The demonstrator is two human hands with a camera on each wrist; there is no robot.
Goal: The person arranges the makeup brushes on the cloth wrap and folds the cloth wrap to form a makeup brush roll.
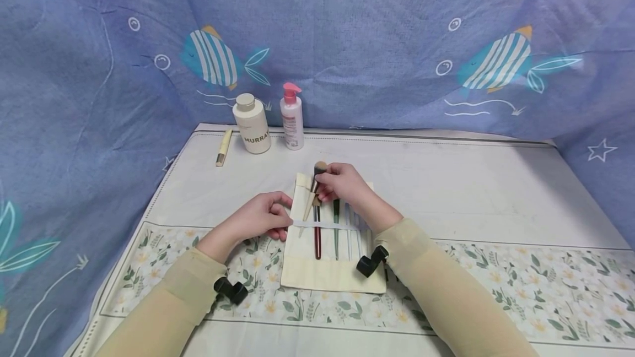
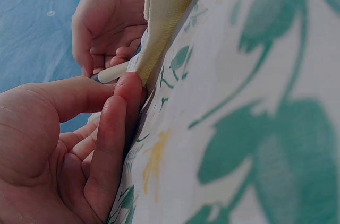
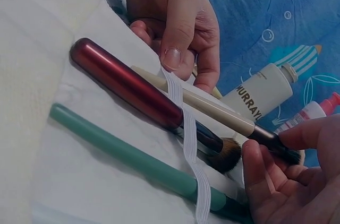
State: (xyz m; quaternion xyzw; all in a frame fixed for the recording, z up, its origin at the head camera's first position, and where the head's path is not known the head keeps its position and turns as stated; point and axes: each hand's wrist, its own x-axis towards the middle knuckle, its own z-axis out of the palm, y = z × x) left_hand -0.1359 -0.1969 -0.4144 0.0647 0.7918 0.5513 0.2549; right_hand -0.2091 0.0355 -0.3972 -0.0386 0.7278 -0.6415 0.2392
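Note:
A cream cloth brush roll (image 1: 327,275) lies unfolded on the table, a white elastic band (image 3: 190,149) running across it. My left hand (image 1: 265,216) pinches the roll's left edge at the end of that band, between thumb and fingers. With thumb and fingertips, my right hand (image 1: 347,183) holds a cream-handled makeup brush (image 3: 228,115) near its dark ferrule, bristles pointing away from me. The handle of this brush slants under the band. Beside it, a red-handled brush (image 3: 125,86) and a green-handled brush (image 3: 127,157) sit beneath the elastic. Several thin pale-handled brushes (image 1: 349,241) are farther right.
Behind the roll stand a white bottle (image 1: 253,128) lettered MURRAY and a pump bottle (image 1: 292,124) with a pink top. A pale yellow tube (image 1: 224,147) lies left of them. Blue fish-print curtain (image 1: 347,43) hangs along the table's back edge.

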